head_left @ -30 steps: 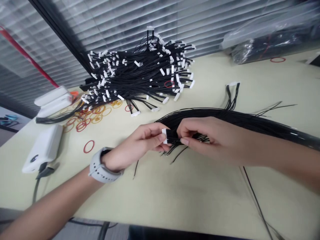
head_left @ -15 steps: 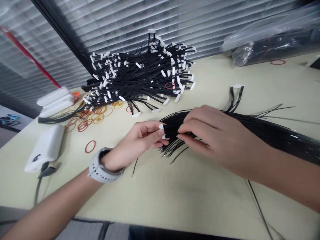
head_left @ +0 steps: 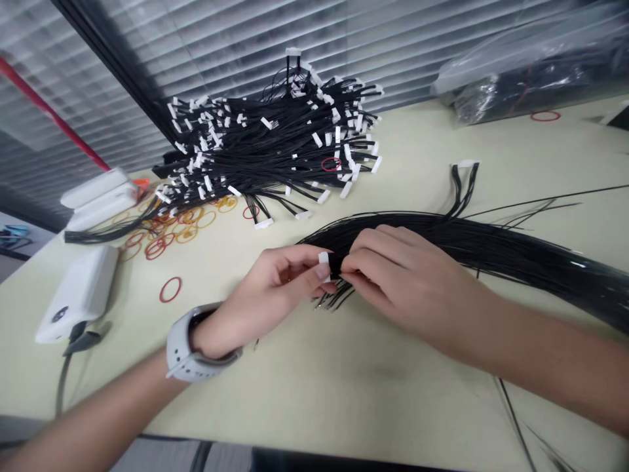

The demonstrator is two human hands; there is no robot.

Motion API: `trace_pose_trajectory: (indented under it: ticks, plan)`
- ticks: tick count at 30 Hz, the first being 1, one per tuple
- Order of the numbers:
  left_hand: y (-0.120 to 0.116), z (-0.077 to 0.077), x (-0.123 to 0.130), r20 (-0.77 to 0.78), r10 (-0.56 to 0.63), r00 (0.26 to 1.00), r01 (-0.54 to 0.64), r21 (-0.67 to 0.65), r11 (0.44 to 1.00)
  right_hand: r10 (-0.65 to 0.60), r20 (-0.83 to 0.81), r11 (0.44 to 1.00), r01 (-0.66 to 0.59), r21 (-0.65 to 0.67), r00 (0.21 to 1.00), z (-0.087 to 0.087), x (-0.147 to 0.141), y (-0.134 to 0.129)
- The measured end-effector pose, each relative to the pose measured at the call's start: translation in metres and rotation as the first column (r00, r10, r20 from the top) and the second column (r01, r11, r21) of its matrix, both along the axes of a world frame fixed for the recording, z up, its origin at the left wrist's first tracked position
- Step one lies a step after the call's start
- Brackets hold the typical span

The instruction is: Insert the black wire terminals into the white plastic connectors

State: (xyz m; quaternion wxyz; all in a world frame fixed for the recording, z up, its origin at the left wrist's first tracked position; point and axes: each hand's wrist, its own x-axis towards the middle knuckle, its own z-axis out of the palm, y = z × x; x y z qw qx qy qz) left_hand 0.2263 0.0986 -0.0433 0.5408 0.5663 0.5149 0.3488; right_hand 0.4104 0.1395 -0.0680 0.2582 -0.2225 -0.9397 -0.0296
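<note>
The left hand pinches a small white plastic connector — the right hand closes on thin black wires beside it, part of a long glossy bundle lying on the pale tabletop.

Left hand, right hand, light grey watch

Short, plain fingernails on both hands. Left forearm and right forearm bare all the way to the edge of the frame. Watch worn on the left wrist, with a wide, smooth, matte strap wrapped snugly round and a pointed strap end lying just past the loop. Dark watch body showing only as a sliver along the top of the wrist.
</note>
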Motion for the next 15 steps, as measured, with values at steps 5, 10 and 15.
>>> trace_pose_trajectory:
  ticks: [5, 10, 15]
  plan:
    - [-0.005, -0.003, 0.001, -0.236, -0.044, 0.971, 0.093, 0.199, 0.976, -0.022, -0.023, 0.988, 0.018, -0.152, 1.000, 0.002, -0.004, -0.002]
    - [-0.005, -0.003, 0.000, -0.320, -0.070, 0.945, 0.151, 0.234, 0.960, -0.042, -0.086, 0.918, 0.005, -0.397, 0.995, 0.008, -0.004, -0.004]
    - [-0.003, -0.004, -0.001, -0.322, -0.103, 0.941, 0.180, 0.218, 0.959, -0.031, -0.072, 0.883, -0.006, -0.470, 0.997, 0.010, -0.001, -0.003]
